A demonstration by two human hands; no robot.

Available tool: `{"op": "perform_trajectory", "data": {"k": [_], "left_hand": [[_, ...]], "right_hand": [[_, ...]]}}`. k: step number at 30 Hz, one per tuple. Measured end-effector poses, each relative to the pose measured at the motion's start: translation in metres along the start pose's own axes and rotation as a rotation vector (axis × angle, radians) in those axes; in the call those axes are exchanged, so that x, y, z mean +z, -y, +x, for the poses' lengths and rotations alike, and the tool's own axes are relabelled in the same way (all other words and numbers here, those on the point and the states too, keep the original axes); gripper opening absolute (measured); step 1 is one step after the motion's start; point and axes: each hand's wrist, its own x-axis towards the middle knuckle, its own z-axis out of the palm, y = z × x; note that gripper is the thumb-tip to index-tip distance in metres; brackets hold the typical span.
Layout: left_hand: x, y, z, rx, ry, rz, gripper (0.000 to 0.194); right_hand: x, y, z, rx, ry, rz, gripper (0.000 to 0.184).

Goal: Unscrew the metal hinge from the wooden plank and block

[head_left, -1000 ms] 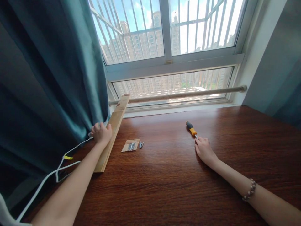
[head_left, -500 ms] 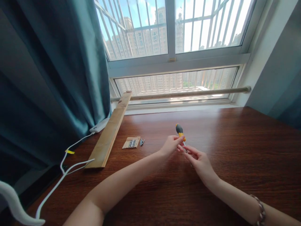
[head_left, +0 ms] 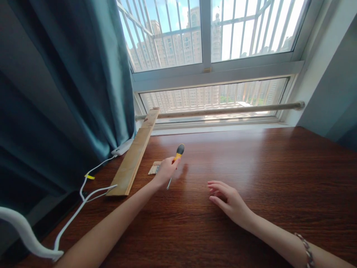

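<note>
My left hand point(head_left: 166, 169) is closed around a screwdriver point(head_left: 180, 149) with a black and yellow handle. Its handle points up and away from me, while the thin metal shaft shows below the hand. Partly behind that hand lies a small wooden piece point(head_left: 153, 168) with a dark metal hinge-like plate on it; the screws seen beside it earlier are hidden. My right hand point(head_left: 227, 199), a braided band on its wrist, hovers at the middle of the table with fingers curved and apart, holding nothing.
Two long wooden boards point(head_left: 131, 160) lie overlapped at the left, reaching toward the window rail point(head_left: 231, 110). White cables point(head_left: 80, 203) and a white power strip point(head_left: 122, 147) lie beside the blue curtain point(head_left: 111, 74). The brown table point(head_left: 273, 167) extends to the right.
My left hand has carried the screwdriver left toward the small wooden piece, now covering the screws. My right hand has let go of the shaft and stays near its former place.
</note>
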Motion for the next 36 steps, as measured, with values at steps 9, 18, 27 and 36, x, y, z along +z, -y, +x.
{"op": "perform_trajectory", "data": {"k": [9, 18, 27, 36], "left_hand": [[-0.031, 0.086, 0.001, -0.151, -0.094, 0.903, 0.037], [-0.033, 0.104, 0.008, -0.121, -0.075, 1.004, 0.032], [-0.031, 0.110, 0.009, -0.122, -0.081, 1.039, 0.034], [-0.034, 0.093, 0.008, -0.061, -0.155, 1.074, 0.039]], "right_hand": [[0.003, 0.000, -0.001, -0.058, 0.027, -0.059, 0.021], [0.002, 0.004, -0.002, -0.070, 0.037, -0.109, 0.017], [0.002, 0.006, -0.002, -0.046, 0.061, -0.135, 0.016], [0.002, 0.005, -0.003, -0.050, 0.063, -0.174, 0.018]]}}
